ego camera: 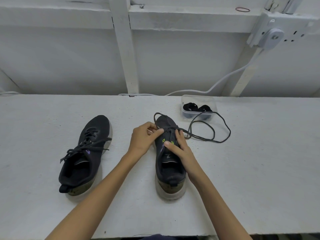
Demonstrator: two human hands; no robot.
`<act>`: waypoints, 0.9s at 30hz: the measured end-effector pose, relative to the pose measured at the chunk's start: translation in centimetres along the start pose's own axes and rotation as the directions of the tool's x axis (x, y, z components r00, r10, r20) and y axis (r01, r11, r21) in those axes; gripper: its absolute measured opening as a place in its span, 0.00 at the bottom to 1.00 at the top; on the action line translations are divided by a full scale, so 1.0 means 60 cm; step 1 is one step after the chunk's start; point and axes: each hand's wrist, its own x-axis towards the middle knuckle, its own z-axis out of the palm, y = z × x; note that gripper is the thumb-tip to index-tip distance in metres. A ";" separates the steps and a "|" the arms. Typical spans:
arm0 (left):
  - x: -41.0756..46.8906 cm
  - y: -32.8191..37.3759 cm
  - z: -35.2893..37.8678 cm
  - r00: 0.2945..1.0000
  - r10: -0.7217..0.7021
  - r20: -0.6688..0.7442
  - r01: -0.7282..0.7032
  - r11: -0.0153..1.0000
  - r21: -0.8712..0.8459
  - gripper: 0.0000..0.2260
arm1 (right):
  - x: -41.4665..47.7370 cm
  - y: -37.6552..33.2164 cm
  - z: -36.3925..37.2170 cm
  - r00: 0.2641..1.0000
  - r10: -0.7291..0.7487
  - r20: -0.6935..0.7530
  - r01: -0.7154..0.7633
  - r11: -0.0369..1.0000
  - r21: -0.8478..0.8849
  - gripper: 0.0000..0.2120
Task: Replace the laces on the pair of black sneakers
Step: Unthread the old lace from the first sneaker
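At nine o'clock on the white table, the left sneaker stands laced, its ends loose. At centre, the left hand, fingers curled, pinches the dark lace at the right sneaker's forward eyelets. The right hand grips that sneaker's upper, thumb on the tongue. Lace slack loops toward three o'clock. At one o'clock, a clear container holds rolled black laces.

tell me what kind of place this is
Likely a bare workshop or utility room: a rough white-painted bench, painted beams behind it, and a wall socket with a plugged-in cable.
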 end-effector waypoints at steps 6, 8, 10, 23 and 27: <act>0.033 0.040 -0.029 0.983 0.019 -0.184 -0.035 0.996 -0.087 0.04 | 0.005 0.005 -0.004 1.000 -0.003 0.011 0.003 1.000 0.029 0.46; 0.043 0.051 -0.041 0.972 0.004 -0.234 -0.036 0.991 -0.131 0.06 | 0.005 0.006 -0.004 1.000 -0.020 0.016 0.019 0.999 0.040 0.43; 0.037 0.048 -0.037 0.988 -0.025 -0.152 0.005 0.992 -0.126 0.10 | 0.005 0.006 -0.002 0.999 -0.042 0.024 0.041 0.998 0.041 0.40; 0.051 0.053 -0.056 0.954 0.000 -0.300 -0.070 0.972 -0.222 0.06 | 0.009 0.015 -0.004 0.999 -0.031 0.014 0.031 0.999 0.009 0.44; 0.024 0.040 -0.031 0.992 -0.068 -0.105 0.049 0.983 -0.179 0.11 | 0.008 0.011 -0.001 1.000 -0.025 0.005 0.025 0.999 0.039 0.43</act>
